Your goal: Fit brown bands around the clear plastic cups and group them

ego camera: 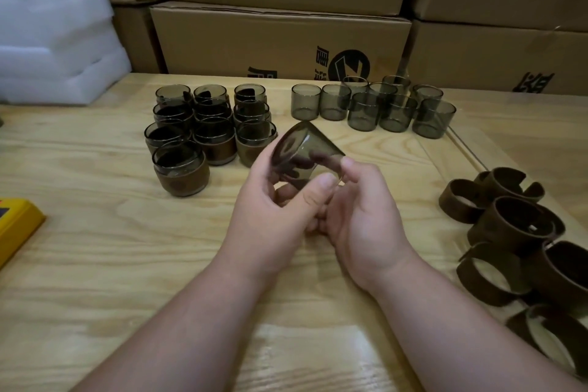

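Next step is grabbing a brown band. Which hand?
Right hand, probably: the loose bands lie on its side of the table, while the left hand can hold the bare cup alone.

Packing or storeroom workspace: stacked cardboard cartons (280, 38) across frame top, white foam sheets (54, 25) upper left, wooden worktable (127, 248).

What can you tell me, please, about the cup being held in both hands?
The held cup is a short, smoky, see-through cylinder, plastic by its look, with no brown band on it. It is tipped on its side above the wooden table, its thick round base turned toward the camera and left. The left hand curls its fingers round the lower side, thumb near the rim; the right hand pinches the rim end with thumb and forefinger. It touches nothing else.
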Available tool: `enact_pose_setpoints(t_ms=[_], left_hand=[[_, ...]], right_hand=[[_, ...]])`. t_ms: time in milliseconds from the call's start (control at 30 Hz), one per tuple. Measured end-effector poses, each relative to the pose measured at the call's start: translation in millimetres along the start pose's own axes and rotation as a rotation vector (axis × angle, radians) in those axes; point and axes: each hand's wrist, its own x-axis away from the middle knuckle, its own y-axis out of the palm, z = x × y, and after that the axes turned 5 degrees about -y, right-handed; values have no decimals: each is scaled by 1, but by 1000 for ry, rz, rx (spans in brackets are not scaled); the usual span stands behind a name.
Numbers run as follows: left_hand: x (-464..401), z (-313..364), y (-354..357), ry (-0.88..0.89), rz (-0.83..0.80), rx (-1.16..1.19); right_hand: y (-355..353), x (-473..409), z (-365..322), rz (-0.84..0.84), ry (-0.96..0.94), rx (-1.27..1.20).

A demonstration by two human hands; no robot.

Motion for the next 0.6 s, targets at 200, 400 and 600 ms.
enact_pose_setpoints(t_ms=[200, 400, 600], left_hand=[[-4, 1, -4, 52, 159, -24], [-5, -4, -1, 43, 157, -110], [-6, -3, 0, 9, 141, -145]], right_hand=[[-1, -1, 8, 85, -140, 128], [-1, 2, 7, 121, -224, 147], [-4, -1, 10, 131, -216, 163]])
